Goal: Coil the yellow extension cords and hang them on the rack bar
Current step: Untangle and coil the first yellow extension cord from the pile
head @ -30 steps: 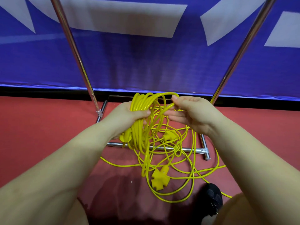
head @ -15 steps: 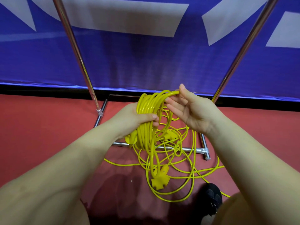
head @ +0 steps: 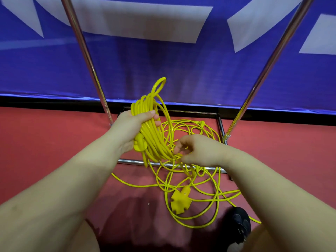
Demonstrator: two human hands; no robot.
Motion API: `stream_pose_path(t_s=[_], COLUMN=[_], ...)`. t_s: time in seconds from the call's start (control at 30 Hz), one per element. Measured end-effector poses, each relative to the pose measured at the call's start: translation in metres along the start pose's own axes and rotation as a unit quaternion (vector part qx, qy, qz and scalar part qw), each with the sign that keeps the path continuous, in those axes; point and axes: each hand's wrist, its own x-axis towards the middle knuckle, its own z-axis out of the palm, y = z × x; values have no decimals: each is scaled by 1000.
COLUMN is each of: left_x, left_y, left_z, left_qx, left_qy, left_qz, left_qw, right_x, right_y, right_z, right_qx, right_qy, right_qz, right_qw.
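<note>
Left fingers [head: 151, 113] wrapped round the bundled coil [head: 151, 135] of yellow cord, thumb side up; a plug [head: 139, 144] sits against the heel of that left hand [head: 133, 127]. Right hand [head: 197, 150]: fingertips curled, pinching a strand where it leaves the coil's lower edge.

I read the coil's long axis as running up and away, a small stray loop [head: 160, 84] at the far top. Loose cord [head: 190, 180] lies below and right of the coil, on the red floor [head: 45, 142] across the rack's base bar [head: 131, 162], ending in a multi-way socket [head: 180, 202].

Right hand is nearer the slack; my judgement is the next wrap comes from there. Hanging bar out of view.
</note>
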Motion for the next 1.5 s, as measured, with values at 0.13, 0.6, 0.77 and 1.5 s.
stream_pose_path(t_s=[0.13,0.6,0.77,1.5], left_x=[3,1,2,25], left_y=[10,3,3,5], left_z=[-10,4,2,-30], left_qx=[-18,-38,-58,-44], left_qy=[32,22,36,148], left_qz=[9,-9,-28,-9], left_qw=[999,999,997,988], right_x=[4,10,11,0], right_y=[28,-5,-6,15], right_z=[-7,19,17,-28], right_qx=[-118,146,69,46], right_qy=[-57,27,63,220], right_qz=[113,-24,-31,-47], right_qw=[985,989,995,973])
